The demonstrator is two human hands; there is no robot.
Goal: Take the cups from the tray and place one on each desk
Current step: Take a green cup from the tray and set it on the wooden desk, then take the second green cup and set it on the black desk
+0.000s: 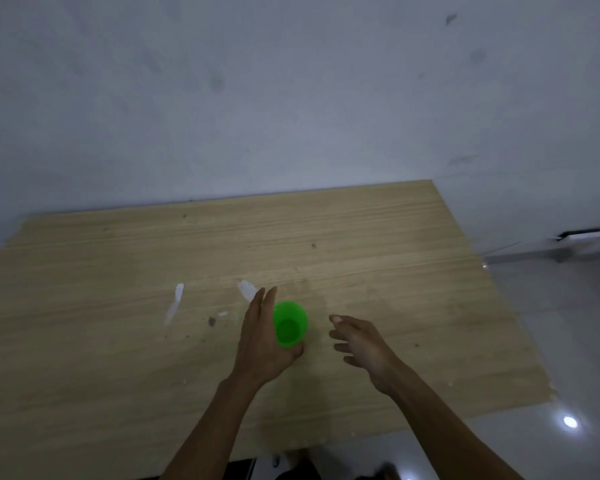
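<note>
A green plastic cup (289, 323) stands upright on the wooden desk (378, 258), near its middle. My left hand (262, 344) lies against the cup's left side with its fingers straight and its thumb under the cup's near side. My right hand (362, 344) hovers a short way to the right of the cup, apart from it, with fingers loosely curled and holding nothing. No tray is in view.
White scuff marks (175, 301) and small dark spots mark the desk left of the cup. A grey wall stands behind the desk. The desk's right edge drops to a glossy tiled floor (568, 341), where a dark object (581, 234) lies by the wall.
</note>
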